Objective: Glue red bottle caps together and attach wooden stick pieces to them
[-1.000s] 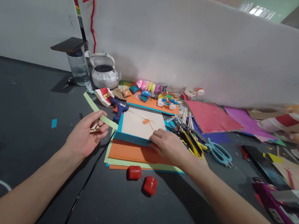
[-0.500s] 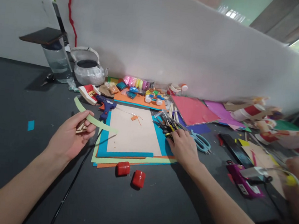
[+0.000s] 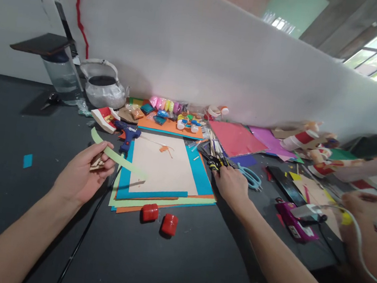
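Note:
My left hand [image 3: 85, 168] pinches a curved pale green paper strip [image 3: 123, 162], whose free end reaches over the cream sheet [image 3: 160, 165]. Small cream-coloured pieces [image 3: 97, 163] are tucked under its curled fingers. At the right edge of the paper stack, my right hand [image 3: 233, 185] is closed over a black-and-yellow handled tool [image 3: 212, 164]; its fingertips are partly hidden. Blue-handled scissors [image 3: 250, 178] lie just right of that hand. A blue glue gun [image 3: 128, 137] rests beyond the left hand, near the strip.
Two red cylinders [image 3: 149, 212] lie before the stack. Behind it are a silver kettle [image 3: 104, 91], a water jar [image 3: 61, 79], bagged clay [image 3: 165, 105] and red paper [image 3: 236, 138]. To the right are a purple device [image 3: 297, 222] and another person's hands [image 3: 359, 208]. A black cord [image 3: 88, 225] crosses the table.
The view has turned slightly right, so things sit further left. My right hand has drawn the black-and-yellow tool slightly away from the blue sheet. My left hand keeps the strip.

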Available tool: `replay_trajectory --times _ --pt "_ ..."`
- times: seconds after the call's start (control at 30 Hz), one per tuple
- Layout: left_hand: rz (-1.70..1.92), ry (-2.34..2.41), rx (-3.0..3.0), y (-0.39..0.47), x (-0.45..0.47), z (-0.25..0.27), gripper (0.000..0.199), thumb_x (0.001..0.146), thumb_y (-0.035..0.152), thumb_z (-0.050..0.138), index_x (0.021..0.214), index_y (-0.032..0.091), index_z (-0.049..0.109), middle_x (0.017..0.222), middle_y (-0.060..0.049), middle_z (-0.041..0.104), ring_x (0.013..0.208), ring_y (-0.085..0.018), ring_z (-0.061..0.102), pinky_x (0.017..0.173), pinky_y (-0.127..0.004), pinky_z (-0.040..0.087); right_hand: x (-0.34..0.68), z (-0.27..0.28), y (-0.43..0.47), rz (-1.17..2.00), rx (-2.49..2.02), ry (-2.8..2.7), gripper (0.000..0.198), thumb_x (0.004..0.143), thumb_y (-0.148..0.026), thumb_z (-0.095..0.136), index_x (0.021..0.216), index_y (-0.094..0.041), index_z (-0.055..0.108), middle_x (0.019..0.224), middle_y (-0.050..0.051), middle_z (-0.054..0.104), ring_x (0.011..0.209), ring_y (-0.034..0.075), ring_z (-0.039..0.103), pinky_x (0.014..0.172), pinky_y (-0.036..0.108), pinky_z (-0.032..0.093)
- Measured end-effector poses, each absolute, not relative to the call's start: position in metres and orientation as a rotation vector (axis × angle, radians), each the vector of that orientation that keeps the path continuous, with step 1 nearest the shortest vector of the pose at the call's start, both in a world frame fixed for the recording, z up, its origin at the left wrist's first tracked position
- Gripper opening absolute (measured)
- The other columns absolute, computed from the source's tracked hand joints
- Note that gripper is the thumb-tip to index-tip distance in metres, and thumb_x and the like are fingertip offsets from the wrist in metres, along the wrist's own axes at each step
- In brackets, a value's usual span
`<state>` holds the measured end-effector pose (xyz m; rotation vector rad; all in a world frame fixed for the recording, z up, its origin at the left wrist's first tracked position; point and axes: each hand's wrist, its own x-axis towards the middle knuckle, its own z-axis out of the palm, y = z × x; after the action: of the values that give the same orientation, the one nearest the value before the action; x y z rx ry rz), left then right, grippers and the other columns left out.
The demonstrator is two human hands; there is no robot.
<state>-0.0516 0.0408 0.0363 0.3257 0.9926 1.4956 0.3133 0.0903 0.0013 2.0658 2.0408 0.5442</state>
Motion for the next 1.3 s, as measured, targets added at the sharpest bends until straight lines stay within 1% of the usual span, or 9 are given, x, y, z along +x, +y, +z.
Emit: replay_trajectory --times 0.1,0.2,0.27,0.33,0.43,0.57,0.8,1.07,1.3 --pt "1.492 0.989 0.323 0.041 -0.052 0.036 0.02 0.088 0.013 0.056 0.071 0.01 0.067 0.052 0.004 0.044 0.042 -0.006 0.043 0.032 -0.015 0.033 0.31 0.006 0.086 0.551 2.078 2.081 0.029 0.096 -0.031 0.053 0.087 -0.007 0.068 0.085 0.02 0.07 0.083 0.03 0.068 0.067 0.034 0.045" --pt "1.497 0.974 0.334 0.041 -0.051 0.037 0.022 0.089 0.013 0.056 0.07 0.01 0.066 0.052 0.004 0.045 0.042 -0.006 0.043 0.032 -0.015 0.032 0.294 0.014 0.071 0.517 1.955 2.297 0.029 0.097 -0.033 0.052 0.099 -0.008 0.066 0.095 0.021 0.068 0.092 0.031 0.065 0.074 0.037 0.047" --pt "1.505 0.965 0.341 0.041 -0.052 0.038 0.023 0.089 0.013 0.055 0.069 0.01 0.065 0.051 0.004 0.045 0.042 -0.006 0.044 0.031 -0.015 0.032 0.277 0.017 0.058 0.394 1.717 2.534 0.028 0.098 -0.039 0.053 0.106 -0.015 0.065 0.102 0.014 0.067 0.098 0.025 0.062 0.081 0.033 0.047" --pt "1.514 0.966 0.344 0.042 -0.053 0.04 0.023 0.089 0.013 0.055 0.069 0.011 0.065 0.052 0.004 0.045 0.042 -0.006 0.044 0.031 -0.015 0.032 0.259 0.016 0.048 0.228 1.401 2.74 0.024 0.096 -0.044 0.057 0.104 -0.022 0.065 0.102 0.007 0.066 0.097 0.019 0.061 0.083 0.028 0.047" --pt "1.522 0.976 0.334 0.041 -0.055 0.042 0.024 0.09 0.013 0.055 0.069 0.011 0.065 0.052 0.005 0.044 0.041 -0.005 0.043 0.032 -0.015 0.032 0.242 0.01 0.043 0.052 1.037 2.98 0.021 0.098 -0.037 0.055 0.101 -0.019 0.064 0.098 0.009 0.064 0.089 0.02 0.057 0.079 0.033 0.047" --pt "1.54 0.974 0.326 0.041 -0.056 0.044 0.024 0.09 0.012 0.054 0.068 0.011 0.065 0.051 0.005 0.044 0.041 -0.005 0.044 0.031 -0.015 0.03 0.24 0.005 0.051 -0.024 1.013 3.048 0.017 0.099 -0.028 0.053 0.103 -0.016 0.064 0.097 0.01 0.063 0.09 0.02 0.056 0.079 0.033 0.047" --pt "1.557 0.975 0.325 0.041 -0.056 0.044 0.025 0.091 0.013 0.054 0.069 0.011 0.065 0.051 0.004 0.045 0.041 -0.005 0.044 0.031 -0.015 0.03 0.257 0.016 0.061 -0.35 0.986 3.064 0.017 0.098 -0.029 0.055 0.106 -0.017 0.064 0.103 0.01 0.062 0.097 0.019 0.059 0.083 0.032 0.049" --pt "1.539 0.96 0.337 0.043 -0.056 0.041 0.024 0.091 0.013 0.053 0.07 0.011 0.065 0.051 0.004 0.044 0.041 -0.005 0.044 0.032 -0.015 0.03 0.264 0.012 0.06 -0.061 0.936 3.031 0.01 0.095 -0.019 0.055 0.102 -0.017 0.062 0.104 0.01 0.064 0.094 0.021 0.059 0.079 0.035 0.049" --pt "1.545 0.981 0.328 0.042 -0.057 0.041 0.017 0.086 0.015 0.06 0.07 0.011 0.066 0.051 0.004 0.045 0.041 -0.006 0.044 0.032 -0.015 0.03 0.26 0.011 0.059 0.124 0.948 3.112 0.021 0.101 -0.024 0.044 0.11 -0.015 0.06 0.101 0.012 0.064 0.09 0.022 0.059 0.077 0.035 0.047"
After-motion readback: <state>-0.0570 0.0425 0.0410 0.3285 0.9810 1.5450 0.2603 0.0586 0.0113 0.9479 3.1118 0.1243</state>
